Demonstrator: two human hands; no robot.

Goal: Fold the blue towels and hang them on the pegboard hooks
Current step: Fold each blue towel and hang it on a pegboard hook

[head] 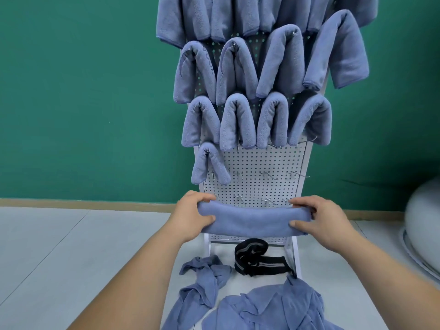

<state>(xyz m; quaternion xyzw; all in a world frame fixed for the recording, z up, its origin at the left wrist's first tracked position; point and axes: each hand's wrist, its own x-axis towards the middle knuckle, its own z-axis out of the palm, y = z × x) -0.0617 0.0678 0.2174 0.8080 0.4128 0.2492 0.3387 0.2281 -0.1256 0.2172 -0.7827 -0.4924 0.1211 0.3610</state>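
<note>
Head view, left hand [192,216], right hand [327,221] gripping one folded towel [252,221]

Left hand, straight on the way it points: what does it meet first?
Beyond the folded towel it grips, the left hand would probably meet the pegboard at its lower left edge; depth is unclear.

The folded towel [252,220] between the fingers [205,198] hides the pegboard's [262,163] lower holes; far above the fingers, the top towels [214,17] are cut off.

Nine hung towels [238,120] are counted (top row [238,17] cut off), one held towel [252,221], two floor heaps [273,310], one strap [257,260].
</note>
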